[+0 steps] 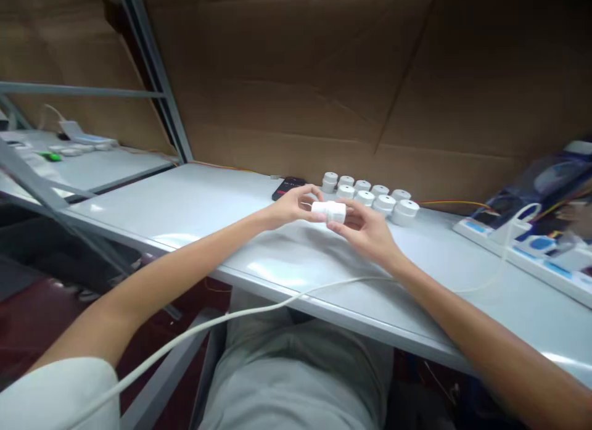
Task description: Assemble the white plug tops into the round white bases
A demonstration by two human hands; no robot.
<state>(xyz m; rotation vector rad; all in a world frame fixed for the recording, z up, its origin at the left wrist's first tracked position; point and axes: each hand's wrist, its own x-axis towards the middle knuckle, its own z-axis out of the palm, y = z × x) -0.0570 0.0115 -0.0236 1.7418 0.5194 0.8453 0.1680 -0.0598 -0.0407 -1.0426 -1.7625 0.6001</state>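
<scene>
A small white plastic cylinder (329,211) with a stepped body lies sideways between my two hands, held above the table. My left hand (296,206) has its thumb and fingers closed on the narrower left end. The right-hand end is pinched by the thumb and fingers of my right hand (366,230). Just behind, similar white round units (365,198) stand upright in two rows, several in all, each with a small dark mark on top. A dark phone (287,187) rests partly behind my left hand.
A white power strip (531,257) with plugs runs along the right side. From there a white cable (277,305) crosses the white table (222,195) under my right arm and over its front edge. Cardboard (296,78) walls the back; a metal frame (157,66) stands left.
</scene>
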